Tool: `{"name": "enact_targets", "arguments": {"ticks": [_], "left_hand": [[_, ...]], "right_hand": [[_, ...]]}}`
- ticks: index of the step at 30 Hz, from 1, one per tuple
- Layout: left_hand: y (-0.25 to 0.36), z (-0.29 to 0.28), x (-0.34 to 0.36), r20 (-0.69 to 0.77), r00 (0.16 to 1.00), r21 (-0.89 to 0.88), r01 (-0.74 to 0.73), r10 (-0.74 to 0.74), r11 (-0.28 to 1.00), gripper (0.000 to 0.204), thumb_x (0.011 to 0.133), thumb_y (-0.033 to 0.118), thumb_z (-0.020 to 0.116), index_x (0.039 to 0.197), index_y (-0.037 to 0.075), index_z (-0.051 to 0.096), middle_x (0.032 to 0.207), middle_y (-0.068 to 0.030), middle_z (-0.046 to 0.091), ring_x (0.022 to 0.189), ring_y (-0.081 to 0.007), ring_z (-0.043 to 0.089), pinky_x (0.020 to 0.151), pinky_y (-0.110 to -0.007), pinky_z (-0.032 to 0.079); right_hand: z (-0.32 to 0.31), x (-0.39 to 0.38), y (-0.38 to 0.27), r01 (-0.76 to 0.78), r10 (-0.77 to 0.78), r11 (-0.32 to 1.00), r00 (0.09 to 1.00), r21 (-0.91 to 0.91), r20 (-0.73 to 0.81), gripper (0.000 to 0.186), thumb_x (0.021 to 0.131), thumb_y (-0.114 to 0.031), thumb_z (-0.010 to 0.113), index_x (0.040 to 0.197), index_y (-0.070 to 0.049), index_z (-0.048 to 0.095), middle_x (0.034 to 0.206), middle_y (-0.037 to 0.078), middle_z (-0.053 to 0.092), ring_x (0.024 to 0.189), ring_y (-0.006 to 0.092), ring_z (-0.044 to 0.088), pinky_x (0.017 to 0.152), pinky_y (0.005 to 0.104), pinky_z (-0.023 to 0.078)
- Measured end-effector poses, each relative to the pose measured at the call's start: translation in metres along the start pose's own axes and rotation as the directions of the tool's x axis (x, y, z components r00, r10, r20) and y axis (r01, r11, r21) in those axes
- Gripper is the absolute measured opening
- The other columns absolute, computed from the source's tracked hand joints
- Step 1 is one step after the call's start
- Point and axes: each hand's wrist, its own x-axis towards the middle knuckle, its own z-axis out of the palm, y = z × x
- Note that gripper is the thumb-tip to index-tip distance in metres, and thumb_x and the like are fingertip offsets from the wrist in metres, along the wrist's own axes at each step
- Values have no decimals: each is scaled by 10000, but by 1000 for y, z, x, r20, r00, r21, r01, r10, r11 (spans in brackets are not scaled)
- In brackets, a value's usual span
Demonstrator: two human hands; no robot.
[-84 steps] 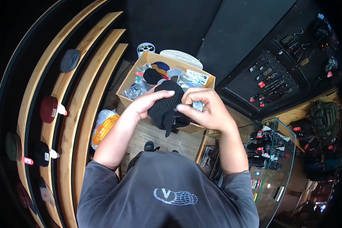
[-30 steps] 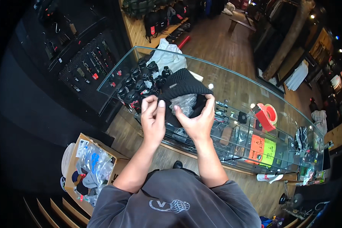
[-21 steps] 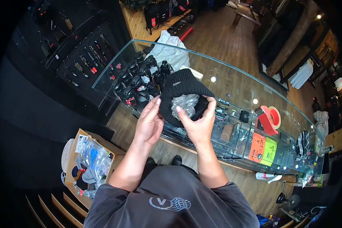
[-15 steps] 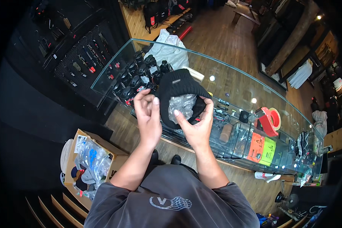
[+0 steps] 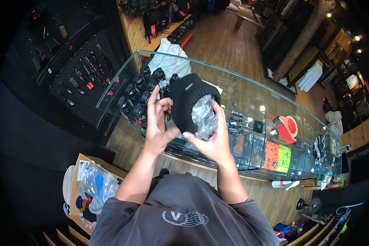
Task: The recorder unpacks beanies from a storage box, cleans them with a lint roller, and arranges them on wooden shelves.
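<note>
A black ribbed knit beanie with a small tag is held up above the glass counter, its opening turned toward the right. Crumpled clear plastic fills that opening and bulges out of it. My right hand is closed on the beanie's rim, with the thumb underneath and the fingers along the right side, against the plastic. Cupped at the beanie's left side is my left hand, its fingers apart and its thumb near the lower edge. Whether its curled fingers press on the knit is hard to tell.
The glass display counter carries several black bottles, a white bag and a red tape dispenser. An open cardboard box with plastic-wrapped items stands at lower left. Gear hangs on the dark wall panel.
The beanie has turned so its opening faces right and more plastic shows. My left hand has opened its fingers, with its thumb now lower. The view has shifted slightly.
</note>
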Motion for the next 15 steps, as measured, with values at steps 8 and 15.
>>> {"name": "enact_targets", "arguments": {"ticks": [8, 15], "left_hand": [[-2, -45, 29, 112, 781, -565, 558, -614, 607, 515, 1096, 317, 727, 1500, 25, 597, 1349, -113, 748, 1180, -227, 758, 1016, -379, 631], [-7, -74, 40, 144, 869, -475, 480, -473, 738, 803, 939, 101, 826, 1642, 43, 442, 1485, -136, 651, 1376, -266, 637, 1194, -446, 513]], "right_hand": [[24, -6, 12, -269, 210, 810, 963, 521, 170, 761, 931, -196, 917, 1566, -13, 540, 1516, 85, 629, 1368, 190, 608, 1173, 373, 475], [24, 6, -1, -121, 154, 928, 986, 352, -69, 423, 1064, -267, 747, 1387, 6, 725, 1588, 187, 576, 1477, 285, 543, 1237, 444, 405]]}}
